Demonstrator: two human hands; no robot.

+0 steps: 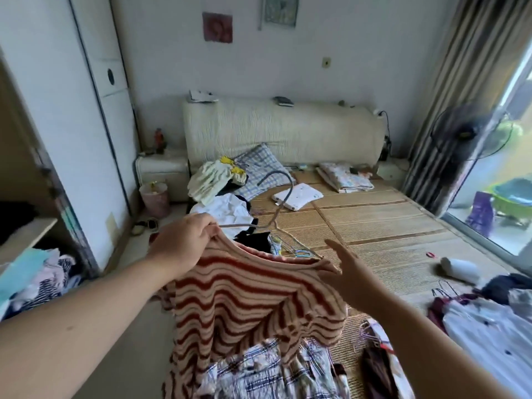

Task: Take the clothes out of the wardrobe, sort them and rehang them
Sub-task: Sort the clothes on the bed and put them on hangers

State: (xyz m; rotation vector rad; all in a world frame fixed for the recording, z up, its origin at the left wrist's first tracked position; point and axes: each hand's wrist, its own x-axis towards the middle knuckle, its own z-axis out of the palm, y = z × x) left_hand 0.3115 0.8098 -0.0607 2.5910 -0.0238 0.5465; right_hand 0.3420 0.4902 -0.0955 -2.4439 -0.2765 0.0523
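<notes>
Cluttered bedroom, woven-mat bed (374,220) running back to a cream headboard, open wardrobe (31,234) at the left edge. Left grip (184,243) narrowed to a pinch on the near shoulder of a red-and-cream striped knit top (244,298), one arm of a wire hanger (276,220) caught in the same pinch. Right grip (349,272) wide, fingers straight, thumb side just touching the opposite shoulder of the top, holding nothing. Between the two grips, neckline pulled open; hanger neck and hook rising up and away above it, far hanger arm slanting down toward the right shoulder, apparently not yet seated inside the fabric. Body of the top hanging below both grips, hem draped onto a plaid shirt (259,375) at the near end of the bed. Probably light, soft and stretchy, so apt to sag and slip along thin smooth wire; best taken at the shoulder seams or neckline ribbing, not mid-body, with the stiff, springy hanger steadied near its neck. Further out: spare hangers (298,251) on the mat just behind the top, heap of pale and dark clothes (218,182) beside a checked pillow (259,168), white buttoned garment (489,335) at the right, jumbled clothes (49,275) low in the wardrobe.
</notes>
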